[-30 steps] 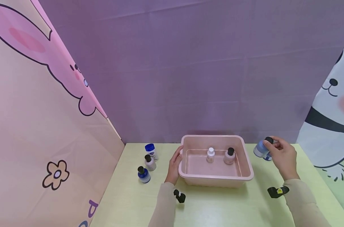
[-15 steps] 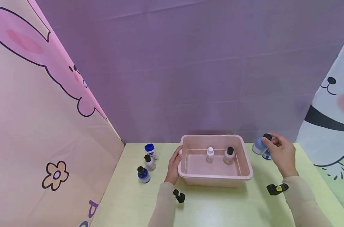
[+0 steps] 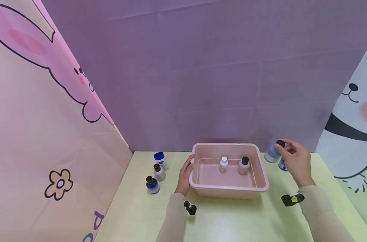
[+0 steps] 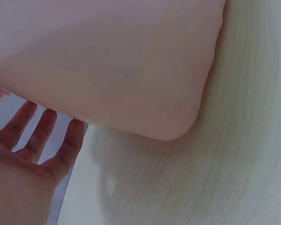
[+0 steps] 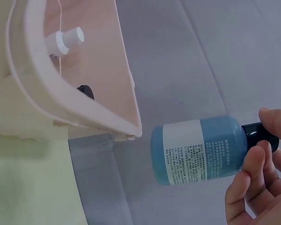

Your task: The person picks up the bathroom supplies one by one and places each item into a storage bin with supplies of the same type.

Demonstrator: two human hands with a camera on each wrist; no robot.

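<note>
My right hand (image 3: 297, 163) pinches the black cap of a blue bottle (image 3: 271, 155), holding it tilted, above the table and just right of the pink basin (image 3: 228, 193). In the right wrist view the bottle (image 5: 196, 151) shows a white printed label, and thumb and fingers close on its cap. My left hand (image 3: 184, 175) rests against the basin's left side; in the left wrist view its fingertips (image 4: 75, 129) touch the outer wall. Inside the basin stand a small white-capped bottle (image 3: 224, 165) and a pale bottle with a black cap (image 3: 244, 166).
Behind my right hand a partly hidden blue-labelled container (image 3: 282, 164) stands on the table (image 3: 225, 222). Left of the basin are a blue-lidded jar (image 3: 161, 160), a pale black-capped bottle (image 3: 159, 173) and a dark blue bottle (image 3: 153, 186). A purple cloth (image 3: 186, 84) hangs behind.
My right hand has carried the blue bottle left and slightly up, toward the basin, so more of the container behind it shows. The left hand stays at the basin's side.
</note>
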